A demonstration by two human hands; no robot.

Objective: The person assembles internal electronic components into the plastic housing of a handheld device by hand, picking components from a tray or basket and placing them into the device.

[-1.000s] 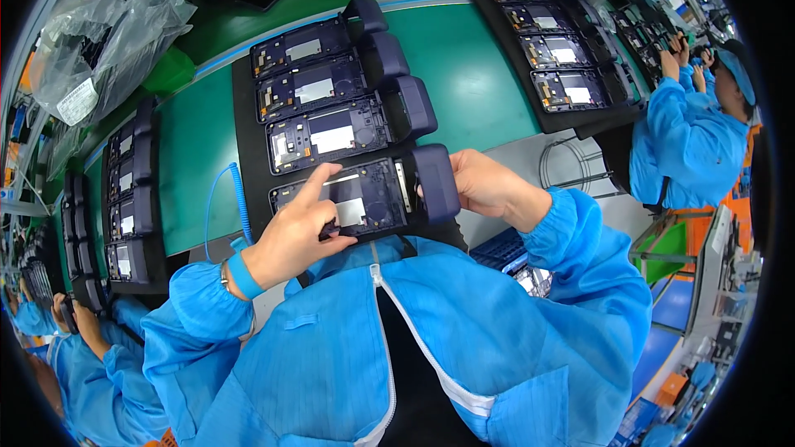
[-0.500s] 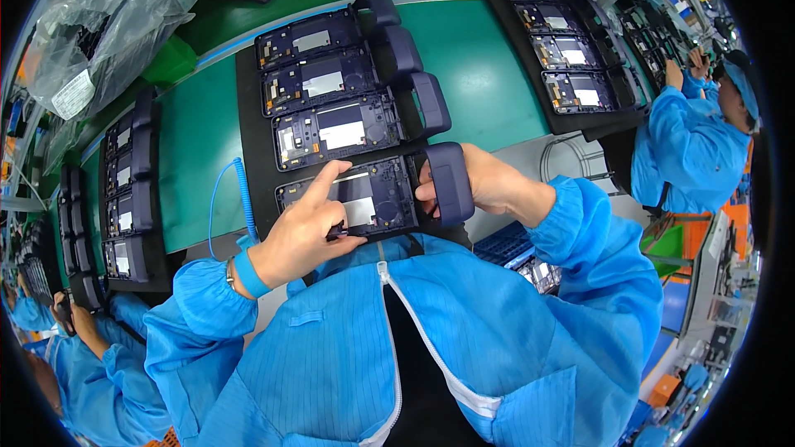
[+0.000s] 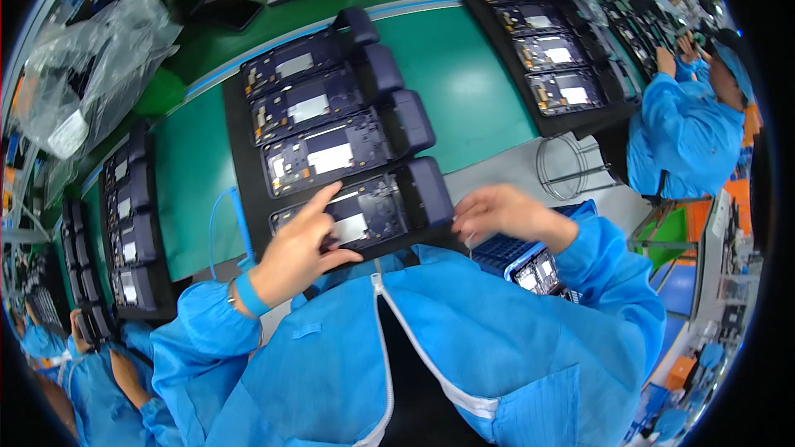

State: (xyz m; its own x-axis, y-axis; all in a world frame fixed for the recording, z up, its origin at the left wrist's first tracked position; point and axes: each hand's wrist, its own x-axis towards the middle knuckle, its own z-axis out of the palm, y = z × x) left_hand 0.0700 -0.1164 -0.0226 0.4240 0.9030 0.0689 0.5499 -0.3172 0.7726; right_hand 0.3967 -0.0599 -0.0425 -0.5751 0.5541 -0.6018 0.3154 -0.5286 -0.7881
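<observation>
4 elec units (image 3: 377, 209) on mat (image 3: 241, 145), L fingers (image 3: 317, 205) spread over nearest, grip of R fingers (image 3: 480, 213) unclear.

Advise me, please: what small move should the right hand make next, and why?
Perhaps ease the right hand left onto the raised end of the nearest device: the left hand spans its other end, while the right hand's fingers sit just beside the raised end, apparently not gripping it. Whether they pinch something small is unclear.
</observation>
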